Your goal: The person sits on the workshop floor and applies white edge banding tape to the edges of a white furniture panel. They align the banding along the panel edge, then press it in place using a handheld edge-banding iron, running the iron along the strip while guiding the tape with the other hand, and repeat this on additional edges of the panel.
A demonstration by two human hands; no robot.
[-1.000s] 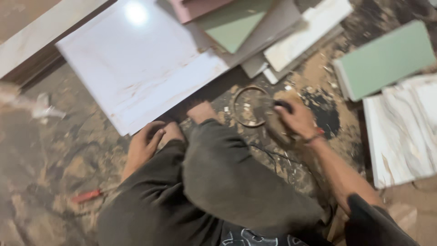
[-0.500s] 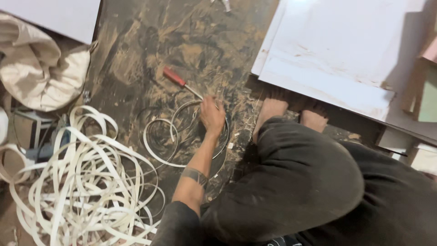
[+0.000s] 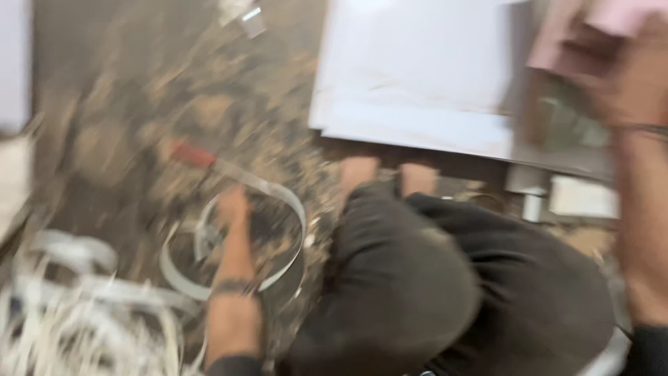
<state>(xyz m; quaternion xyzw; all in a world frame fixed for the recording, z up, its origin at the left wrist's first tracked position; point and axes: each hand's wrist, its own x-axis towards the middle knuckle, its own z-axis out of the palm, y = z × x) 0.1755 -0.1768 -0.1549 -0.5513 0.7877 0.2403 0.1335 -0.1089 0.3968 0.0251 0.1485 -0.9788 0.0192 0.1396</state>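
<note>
Sawdust-strewn workshop floor (image 3: 132, 104) fills the blurred frame, where a squatting person in dark trousers reaches with the left hand (image 3: 233, 209) into a loose loop of pale flat edging strip (image 3: 292, 216) lying at lower centre-left. Fingers point away from the body and press down on or inside the loop; motion blur hides whether the grip has closed on the strip. The forearm runs straight up from the lower edge, a dark band at the wrist. Taking the strip cleanly would call for pinching it flat and lifting without kinking the coil. Just above the hand lies a red-handled tool (image 3: 195, 154). A tangled heap of white strip offcuts (image 3: 83, 313) crowds the lower left. White laminate boards (image 3: 417, 76) fill upper centre. Raised at the right edge, the right hand (image 3: 619, 90) is a smear; its grip cannot be told.
</note>
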